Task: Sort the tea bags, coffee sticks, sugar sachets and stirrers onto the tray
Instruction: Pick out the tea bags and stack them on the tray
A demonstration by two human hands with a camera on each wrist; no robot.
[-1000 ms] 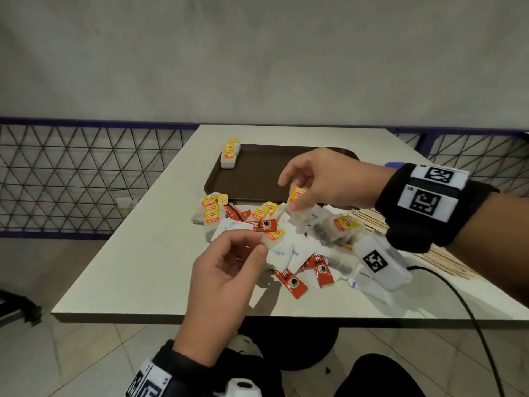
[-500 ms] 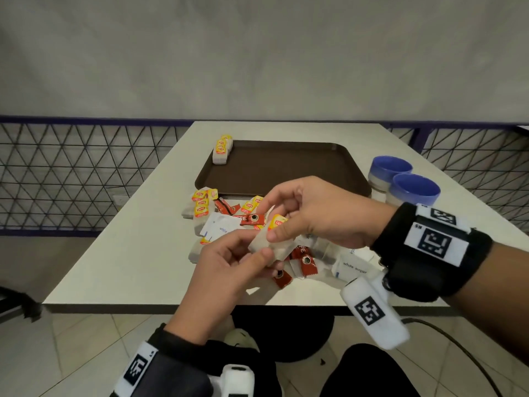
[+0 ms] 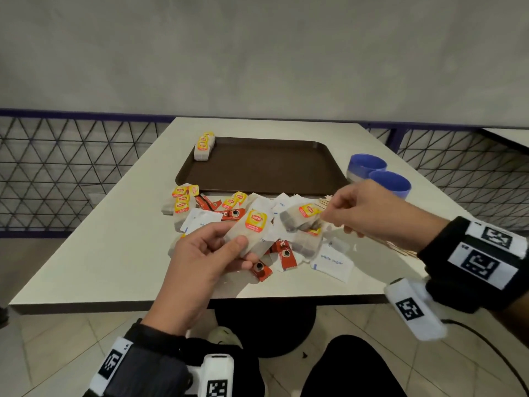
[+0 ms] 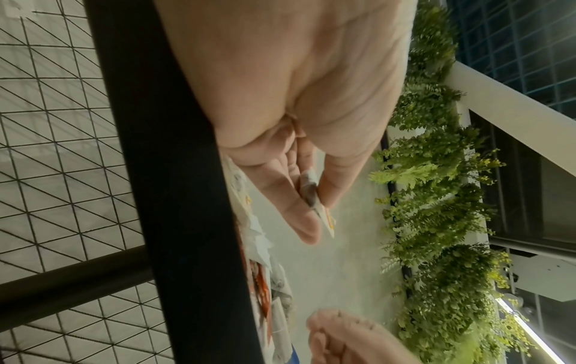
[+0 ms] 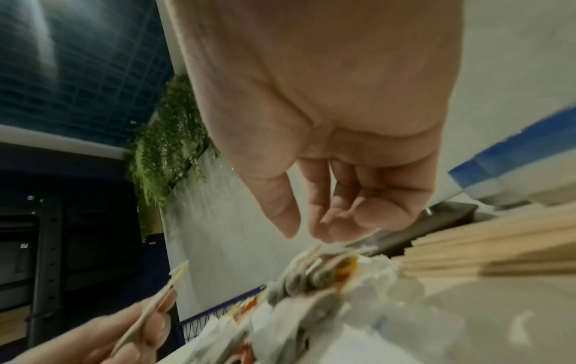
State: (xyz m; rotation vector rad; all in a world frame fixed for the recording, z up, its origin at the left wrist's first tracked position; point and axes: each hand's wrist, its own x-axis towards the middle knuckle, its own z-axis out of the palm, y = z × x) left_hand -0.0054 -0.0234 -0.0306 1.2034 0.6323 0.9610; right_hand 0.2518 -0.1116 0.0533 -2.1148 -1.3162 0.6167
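Observation:
My left hand [image 3: 233, 239] pinches a tea bag [image 3: 252, 227] with a yellow tag between thumb and fingers, above the near side of the pile; the left wrist view shows the same pinch [image 4: 314, 209]. My right hand [image 3: 323, 219] hovers over the pile with relaxed, empty fingers [image 5: 321, 221], close to another tea bag [image 3: 300, 217]. The pile mixes tea bags, red coffee sticks [image 3: 286, 255] and white sugar sachets [image 3: 332, 260]. Wooden stirrers [image 5: 483, 256] lie under my right hand. The brown tray [image 3: 269, 167] holds a stack of tea bags [image 3: 204, 144] in its far left corner.
Two blue cups [image 3: 380, 176] stand right of the tray, just beyond my right hand. The white table [image 3: 100, 253] has bare surface on its left side. A wire mesh fence runs behind and beside the table.
The tea bag passed from my right hand into my left. My right hand then let go and moved right, back over the pile.

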